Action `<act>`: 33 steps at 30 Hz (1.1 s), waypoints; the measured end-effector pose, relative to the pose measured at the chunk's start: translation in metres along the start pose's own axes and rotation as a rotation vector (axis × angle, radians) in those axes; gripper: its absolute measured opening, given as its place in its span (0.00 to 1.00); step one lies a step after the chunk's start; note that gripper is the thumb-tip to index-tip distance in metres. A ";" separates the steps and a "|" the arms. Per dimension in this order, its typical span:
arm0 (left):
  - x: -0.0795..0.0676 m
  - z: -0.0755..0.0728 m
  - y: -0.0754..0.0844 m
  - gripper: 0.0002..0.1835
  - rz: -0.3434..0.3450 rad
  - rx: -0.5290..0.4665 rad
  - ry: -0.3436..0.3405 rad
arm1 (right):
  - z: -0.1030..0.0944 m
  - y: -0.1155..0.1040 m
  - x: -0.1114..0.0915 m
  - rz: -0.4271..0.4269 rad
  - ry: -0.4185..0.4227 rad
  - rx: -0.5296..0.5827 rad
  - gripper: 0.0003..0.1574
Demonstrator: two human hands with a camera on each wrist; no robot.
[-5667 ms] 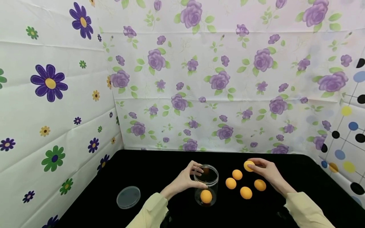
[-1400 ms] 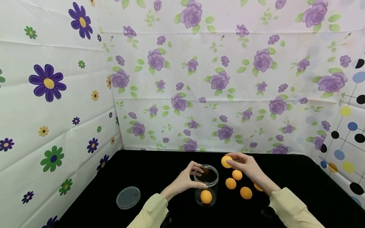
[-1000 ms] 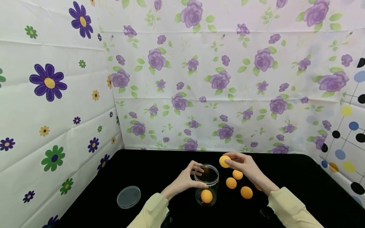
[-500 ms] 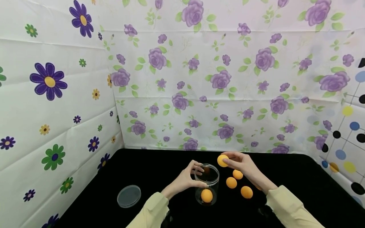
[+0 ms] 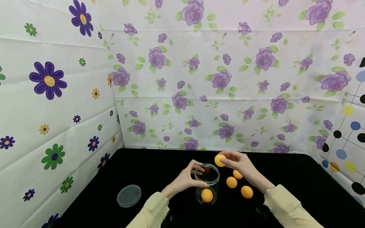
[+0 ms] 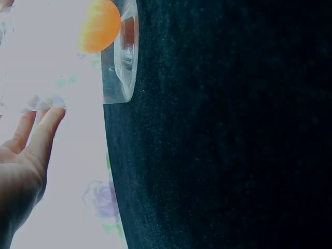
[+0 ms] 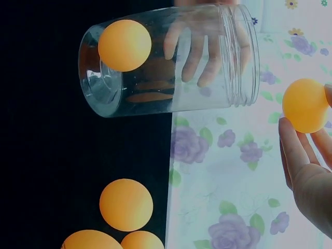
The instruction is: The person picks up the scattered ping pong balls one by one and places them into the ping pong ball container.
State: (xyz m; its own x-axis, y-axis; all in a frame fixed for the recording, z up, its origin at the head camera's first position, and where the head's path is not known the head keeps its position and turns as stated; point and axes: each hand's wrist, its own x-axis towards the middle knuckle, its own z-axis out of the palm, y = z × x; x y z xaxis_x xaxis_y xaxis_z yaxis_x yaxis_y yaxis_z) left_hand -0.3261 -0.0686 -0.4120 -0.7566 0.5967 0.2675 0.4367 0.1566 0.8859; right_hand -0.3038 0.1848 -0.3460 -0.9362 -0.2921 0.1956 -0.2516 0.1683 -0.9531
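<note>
My left hand [image 5: 183, 180] grips a clear round jar [image 5: 214, 190] near its top, thumb in front and fingers behind. The jar stands upright with its mouth uncovered. Inside, at the bottom, lies one orange ping-pong ball [image 5: 207, 195], also plain in the right wrist view. My right hand [image 5: 241, 165] pinches another orange ping-pong ball [image 5: 219, 160] between thumb and fingers. That ball is held up just right of the jar's rim, a little higher than it. In the left wrist view, fingertips [image 6: 58, 113] touch the jar's wall.
Three loose orange balls show on the black tabletop [image 5: 159, 164]: one near the jar [image 5: 231, 182], one partly behind my right hand [image 5: 238, 174], one nearer me [image 5: 246, 192]. A clear round lid [image 5: 129, 196] lies to the left. Flowered cloth [image 5: 176, 123] hangs behind the table.
My right hand has carried its ball leftward, from beyond the loose balls to beside the jar's mouth. Its arm now hides the rightmost loose ball. My left hand keeps its grip on the jar.
</note>
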 end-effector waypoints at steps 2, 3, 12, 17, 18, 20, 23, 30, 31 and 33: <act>0.000 0.000 0.000 0.31 -0.004 0.007 0.005 | 0.001 0.000 0.001 -0.001 -0.007 0.005 0.31; 0.000 0.001 0.000 0.31 -0.005 0.012 0.009 | 0.001 0.000 0.001 -0.004 -0.010 0.005 0.31; 0.001 0.002 -0.002 0.30 -0.011 0.006 0.015 | 0.008 -0.001 0.005 -0.009 -0.031 0.018 0.32; 0.000 0.002 0.000 0.30 -0.019 0.007 0.023 | 0.012 -0.002 0.005 -0.022 -0.046 0.032 0.30; 0.000 0.002 0.001 0.30 -0.021 0.008 0.024 | 0.012 -0.002 0.005 -0.026 -0.051 0.035 0.30; 0.000 0.002 0.002 0.31 -0.026 0.006 0.026 | 0.013 -0.002 0.006 -0.030 -0.063 0.045 0.31; 0.000 0.002 0.002 0.31 -0.026 0.009 0.026 | 0.015 -0.001 0.007 -0.032 -0.087 0.061 0.32; 0.001 0.001 0.001 0.30 -0.021 0.011 0.018 | 0.020 0.000 0.010 -0.045 -0.112 0.073 0.29; 0.001 0.001 0.001 0.31 -0.027 0.012 0.020 | 0.020 0.000 0.011 -0.044 -0.111 0.063 0.28; 0.000 0.001 0.002 0.31 -0.040 0.013 0.024 | 0.021 0.001 0.012 -0.037 -0.110 0.037 0.28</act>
State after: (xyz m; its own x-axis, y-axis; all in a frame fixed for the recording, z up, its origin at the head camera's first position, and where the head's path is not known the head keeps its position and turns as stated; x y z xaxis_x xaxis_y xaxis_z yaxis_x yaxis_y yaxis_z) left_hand -0.3249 -0.0670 -0.4107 -0.7849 0.5710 0.2405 0.4118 0.1908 0.8911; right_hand -0.3095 0.1613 -0.3493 -0.8932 -0.3996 0.2063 -0.2744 0.1207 -0.9540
